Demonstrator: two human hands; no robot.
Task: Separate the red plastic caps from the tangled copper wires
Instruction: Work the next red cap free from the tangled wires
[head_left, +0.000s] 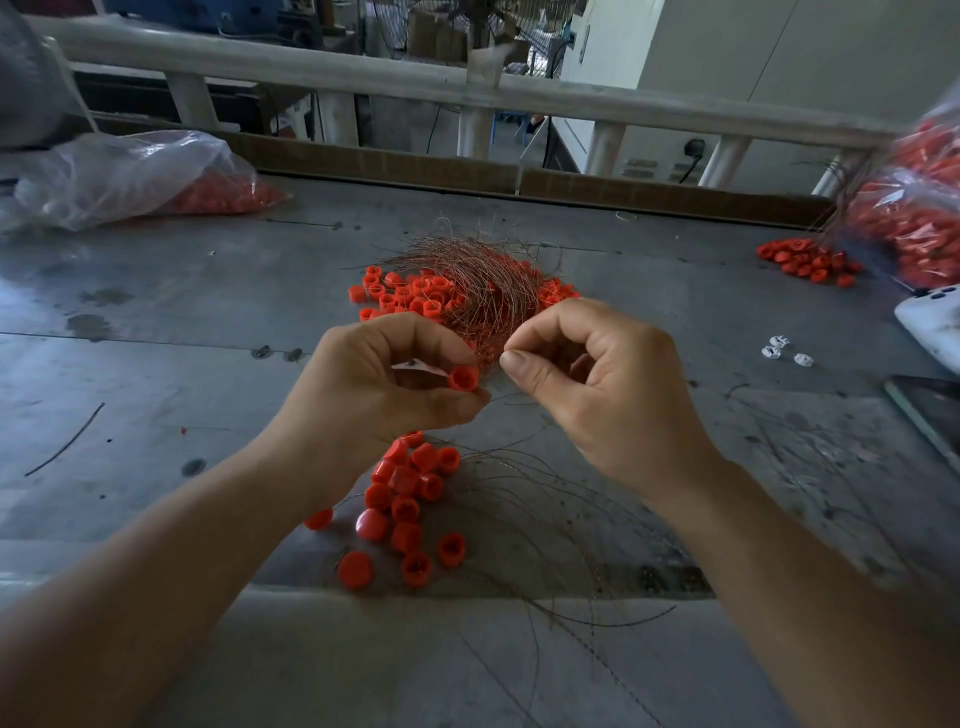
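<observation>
A tangle of thin copper wires (475, 283) lies over a heap of red plastic caps (410, 296) in the middle of the grey table (156, 312). My left hand (379, 384) pinches one red cap (463, 378) between thumb and fingers, just in front of the tangle. My right hand (592, 379) pinches a thin copper wire (506, 349) right beside that cap. Below my hands lies a second group of loose red caps (405, 504), with loose copper strands (561, 519) spread to their right.
A clear plastic bag (119, 176) with red caps lies at the back left. Another bag of red caps (919, 208) stands at the right, with spilled caps (810, 260) beside it. A white device (930, 322) and small white bits (784, 351) lie at the right edge.
</observation>
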